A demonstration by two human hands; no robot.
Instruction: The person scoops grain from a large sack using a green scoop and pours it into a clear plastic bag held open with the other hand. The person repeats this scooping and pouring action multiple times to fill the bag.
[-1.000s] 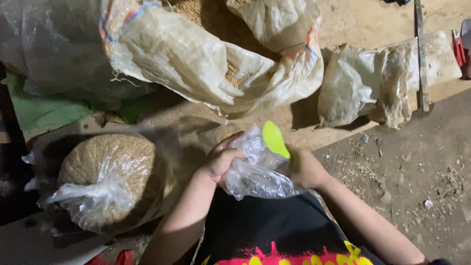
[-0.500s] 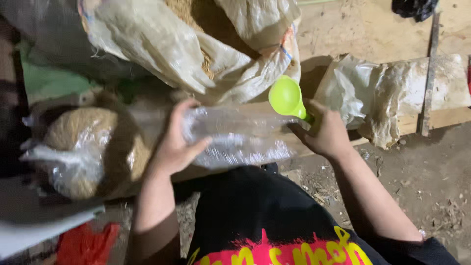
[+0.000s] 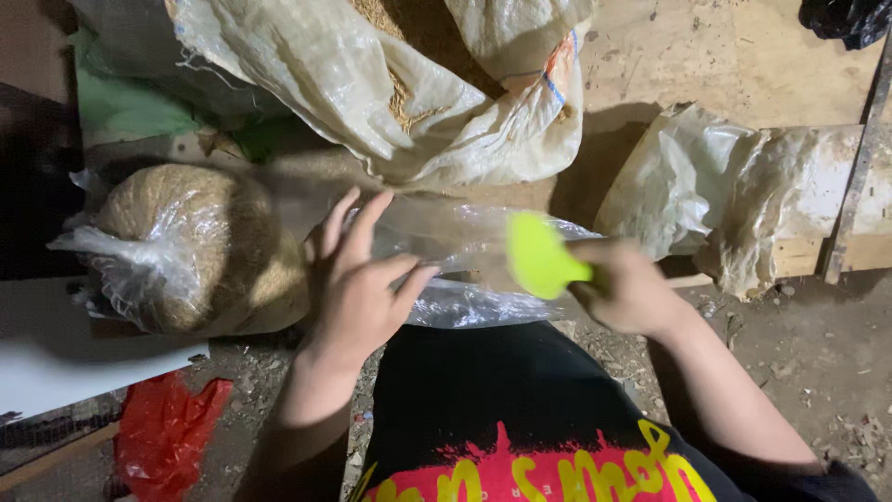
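Lying across the person's lap edge, btwn both hands, is a clear plastic bag (image 3: 474, 270): thin, crinkled, see-through, looks flat w/ nothing much inside. Left hand (image 3: 358, 288) rests on its left end, fingers spread wide, palm down. Right hand (image 3: 627, 288) is closed round the stem of a lime-green plastic funnel (image 3: 539, 256), blurred, just over the bag's right part. Left of it sits a tied clear bag of tan grain (image 3: 186, 246); behind, a woven sack (image 3: 409, 102) w/ grain showing at its mouth.
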